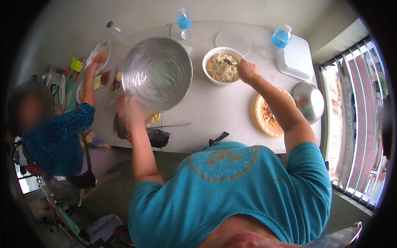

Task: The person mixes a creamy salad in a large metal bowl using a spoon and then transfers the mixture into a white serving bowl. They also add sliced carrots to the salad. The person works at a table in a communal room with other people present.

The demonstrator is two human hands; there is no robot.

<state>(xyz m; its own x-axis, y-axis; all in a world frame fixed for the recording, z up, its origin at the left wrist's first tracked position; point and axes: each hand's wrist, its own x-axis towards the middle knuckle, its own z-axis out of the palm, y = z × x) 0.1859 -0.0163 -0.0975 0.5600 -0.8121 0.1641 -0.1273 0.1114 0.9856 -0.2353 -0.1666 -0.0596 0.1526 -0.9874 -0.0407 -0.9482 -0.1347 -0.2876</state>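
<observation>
My left hand (135, 109), slightly blurred, grips the near left rim of a large stainless steel mixing bowl (156, 74). The bowl is tipped so its inside faces me, and pale smears streak the metal. In my right hand (248, 72) is the handle of a metal spoon (228, 62), its bowl end resting in a creamy mixed salad (221, 69) with orange bits. A round white plastic tub (207, 76) holds the salad almost to its rim. Behind the tub lies a translucent round lid (233, 40).
Under my right forearm sits a yellow basin (260, 124) with chopped pieces. An upturned metal bowl (308, 102), a white lidded container (296, 59) and water bottles (184, 24) stand around. At left, a person (59, 124) reaches to a plate (104, 51). A knife (173, 125) lies near a black plastic bag (158, 137).
</observation>
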